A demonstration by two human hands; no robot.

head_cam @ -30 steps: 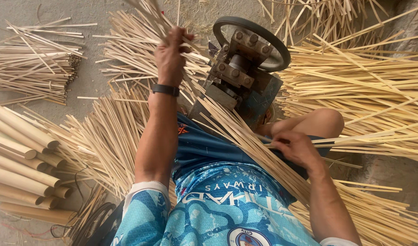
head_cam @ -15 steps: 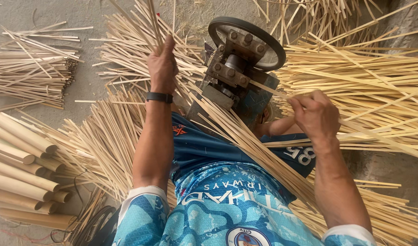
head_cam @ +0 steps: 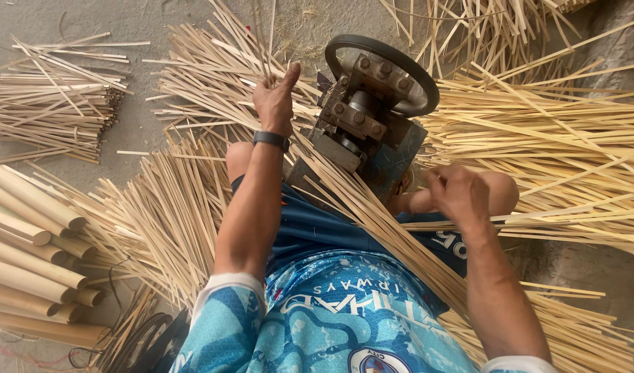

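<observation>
**Bamboo strips at the splitting machine**

Pale bamboo strip (head_cam: 275, 41) pinched in left fingers (head_cam: 279, 93), hand raised beyond the machine (head_cam: 372, 117), higher strip now drawn down. Right hand (head_cam: 458, 193), lower than half a second ago, closed on strips (head_cam: 538, 221) across the lap (grip partly hidden). Split piles (head_cam: 572, 138) around; tubes (head_cam: 33, 235) left.

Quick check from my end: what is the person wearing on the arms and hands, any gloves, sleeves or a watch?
Both hands are bare, with no gloves. The left hand has a dark band round its wrist, like a watch or bracelet. The right hand has nothing on its wrist. Both forearms are uncovered; short sleeves of a blue patterned shirt with white cuffs end at the upper arms.
</observation>
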